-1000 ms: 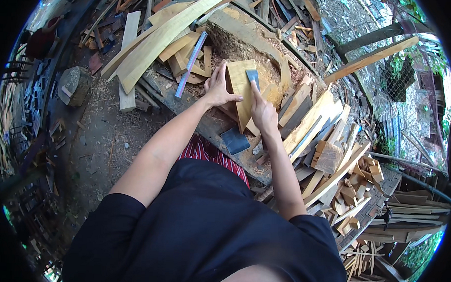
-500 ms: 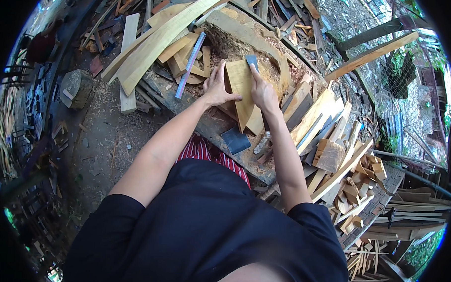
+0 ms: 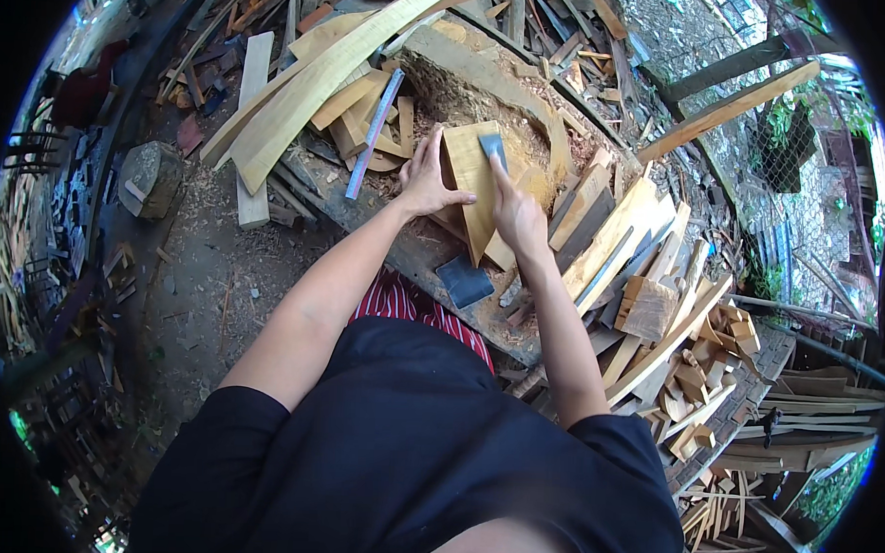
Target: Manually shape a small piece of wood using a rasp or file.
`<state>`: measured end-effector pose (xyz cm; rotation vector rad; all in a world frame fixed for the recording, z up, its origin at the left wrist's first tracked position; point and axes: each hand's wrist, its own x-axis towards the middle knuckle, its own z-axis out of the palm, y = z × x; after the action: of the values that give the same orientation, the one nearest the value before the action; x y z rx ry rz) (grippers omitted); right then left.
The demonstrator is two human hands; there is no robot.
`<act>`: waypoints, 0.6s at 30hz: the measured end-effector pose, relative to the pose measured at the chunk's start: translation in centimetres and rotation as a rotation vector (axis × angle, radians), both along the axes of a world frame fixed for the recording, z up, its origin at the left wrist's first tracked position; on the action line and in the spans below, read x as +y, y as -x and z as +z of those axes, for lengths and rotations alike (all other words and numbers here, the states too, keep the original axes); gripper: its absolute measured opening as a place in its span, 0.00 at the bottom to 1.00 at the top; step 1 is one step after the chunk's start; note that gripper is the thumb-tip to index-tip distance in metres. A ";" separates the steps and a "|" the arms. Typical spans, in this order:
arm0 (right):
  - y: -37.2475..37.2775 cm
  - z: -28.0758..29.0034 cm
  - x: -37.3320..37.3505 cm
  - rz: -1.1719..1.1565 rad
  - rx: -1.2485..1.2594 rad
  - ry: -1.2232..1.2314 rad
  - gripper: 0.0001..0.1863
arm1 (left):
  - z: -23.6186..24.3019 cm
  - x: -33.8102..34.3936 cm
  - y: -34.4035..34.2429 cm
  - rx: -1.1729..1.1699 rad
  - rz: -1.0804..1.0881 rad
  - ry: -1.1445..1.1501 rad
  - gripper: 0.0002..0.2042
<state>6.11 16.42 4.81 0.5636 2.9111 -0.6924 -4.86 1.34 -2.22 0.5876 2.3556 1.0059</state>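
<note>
Pressing flat and evenly seems key imo: our left hand (image 3: pixel 428 183) clasps the yellowish tapered wooden block (image 3: pixel 469 165) over the worn grey workbench (image 3: pixel 414 246), while our right hand (image 3: pixel 520 219) holds the dark blue-grey abrasive-looking sheet (image 3: pixel 491 146) against its upper face

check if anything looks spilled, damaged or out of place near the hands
Wood shavings are strewn beyond the wooden piece in the left hand, leaving the bench littered. A dark sheet lies near the closer edge, seemingly set aside carelessly. No damage stands out on the piece.
</note>
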 end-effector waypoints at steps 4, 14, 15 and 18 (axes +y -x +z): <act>-4.0 0.7 -0.9 0.037 0.003 0.025 0.25 | 0.5 -0.1 -0.1 -0.011 0.005 0.044 0.71; -2.3 0.5 -2.0 0.026 -0.036 0.024 0.24 | -0.4 0.0 -0.1 -0.002 0.015 0.001 0.72; -3.6 0.6 -2.1 0.038 -0.059 0.034 0.24 | -0.3 0.0 -0.2 0.005 -0.003 0.024 0.73; -4.7 1.0 -2.2 0.058 -0.090 0.011 0.24 | -0.2 -0.3 -0.2 0.024 -0.033 0.053 0.74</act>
<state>10.81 14.21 5.84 0.4934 2.8268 -0.6573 -4.66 1.07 -2.43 0.6194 2.3775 0.9238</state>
